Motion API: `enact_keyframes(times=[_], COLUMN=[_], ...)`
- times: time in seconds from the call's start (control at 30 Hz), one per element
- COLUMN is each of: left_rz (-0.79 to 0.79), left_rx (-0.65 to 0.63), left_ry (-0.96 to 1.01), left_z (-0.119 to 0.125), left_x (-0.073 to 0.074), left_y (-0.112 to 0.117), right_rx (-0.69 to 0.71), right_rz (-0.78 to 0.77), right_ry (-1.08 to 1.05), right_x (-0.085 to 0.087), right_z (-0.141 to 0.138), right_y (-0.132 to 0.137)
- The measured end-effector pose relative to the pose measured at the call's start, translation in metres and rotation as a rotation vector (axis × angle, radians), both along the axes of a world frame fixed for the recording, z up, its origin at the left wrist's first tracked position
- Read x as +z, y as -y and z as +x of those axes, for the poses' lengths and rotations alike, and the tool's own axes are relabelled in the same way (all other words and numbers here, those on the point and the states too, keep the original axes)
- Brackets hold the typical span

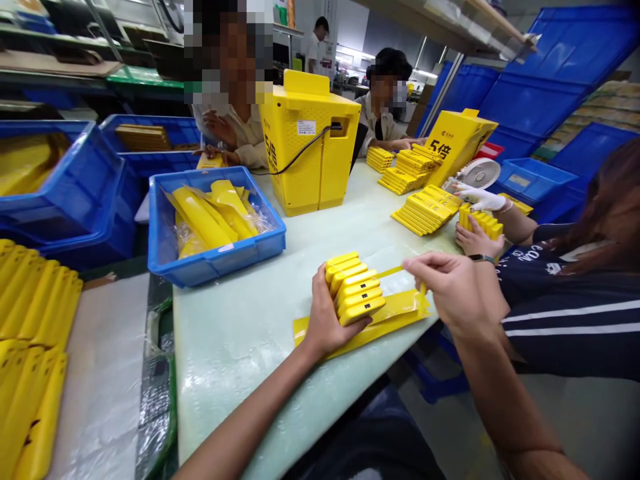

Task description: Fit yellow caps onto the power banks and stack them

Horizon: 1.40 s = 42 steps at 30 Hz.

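Note:
My left hand is wrapped round a row of several yellow power banks, held on edge side by side, with small dark ports on the near ends. To the right, my right hand is closed in a pinch on a thin yellow film strip that runs toward the row. Where the strip's far end is fixed is hidden behind the power banks. Beneath both, glossy yellow film sheets lie flat on the pale green table.
A blue bin of yellow film stands left, before a large yellow box. More power banks fill the left edge. Stacked yellow pieces and a white fan sit right, beside a co-worker's gloved hand. Others sit opposite.

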<state>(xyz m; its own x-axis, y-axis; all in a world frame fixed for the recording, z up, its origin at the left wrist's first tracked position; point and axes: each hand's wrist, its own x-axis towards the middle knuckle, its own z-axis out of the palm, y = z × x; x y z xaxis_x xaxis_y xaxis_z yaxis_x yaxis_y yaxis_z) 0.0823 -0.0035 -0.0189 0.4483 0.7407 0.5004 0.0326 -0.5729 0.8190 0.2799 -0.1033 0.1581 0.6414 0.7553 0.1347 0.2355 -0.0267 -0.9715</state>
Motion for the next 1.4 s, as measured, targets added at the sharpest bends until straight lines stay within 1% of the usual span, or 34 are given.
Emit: enact_keyframes(times=[0.07,0.1,0.2,0.3,0.53,0.6,0.73,0.87,1.0,1.1,1.2,1.27,1.33,1.4], left_rz=[-0.001,-0.003,-0.003,0.018,0.09,0.094,0.087,0.085,0.082,0.086,0.088,0.082,0.069,0.062], left_rx=[0.009,0.009,0.01,0.02,0.026,0.025,0.016,0.015,0.025,0.03,0.026,0.02,0.014,0.012], left_ry=[0.001,0.003,0.006,-0.004,-0.036,-0.042,-0.043,-0.034,-0.029,-0.02,-0.016,-0.019,-0.02,-0.018], left_z=[0.001,0.001,0.002,0.003,0.003,0.003,0.003,0.003,0.004,0.005,0.004,0.004,0.004,0.004], left_x=[0.001,0.001,0.001,0.001,0.0,0.0,0.0,0.0,0.0,0.001,0.001,0.001,0.001,0.0], left_y=[0.001,0.002,0.003,0.004,0.003,0.003,0.003,0.003,0.003,0.003,0.002,0.002,0.002,0.002], right_rx=[0.03,0.033,0.017,0.019,0.099,0.111,0.137,0.186,0.202,0.206,0.209,0.22,0.232,0.216], right_rz=[-0.031,-0.041,-0.068,-0.083,-0.131,-0.145,-0.192,-0.186,-0.159,-0.176,-0.199,-0.226,-0.287,-0.383], right_ry=[-0.041,-0.058,-0.083,-0.086,-0.066,-0.053,0.037,0.053,0.019,0.022,0.077,0.156,0.28,0.475], right_x=[0.0,0.0,0.002,0.002,-0.008,-0.007,0.004,0.013,0.015,0.014,0.011,0.009,0.009,0.013], right_z=[-0.027,-0.035,-0.046,-0.047,-0.046,-0.047,-0.046,-0.047,-0.05,-0.049,-0.045,-0.044,-0.044,-0.044], right_y=[-0.005,-0.007,-0.009,-0.008,-0.015,-0.017,-0.02,-0.021,-0.02,-0.02,-0.021,-0.022,-0.023,-0.022])
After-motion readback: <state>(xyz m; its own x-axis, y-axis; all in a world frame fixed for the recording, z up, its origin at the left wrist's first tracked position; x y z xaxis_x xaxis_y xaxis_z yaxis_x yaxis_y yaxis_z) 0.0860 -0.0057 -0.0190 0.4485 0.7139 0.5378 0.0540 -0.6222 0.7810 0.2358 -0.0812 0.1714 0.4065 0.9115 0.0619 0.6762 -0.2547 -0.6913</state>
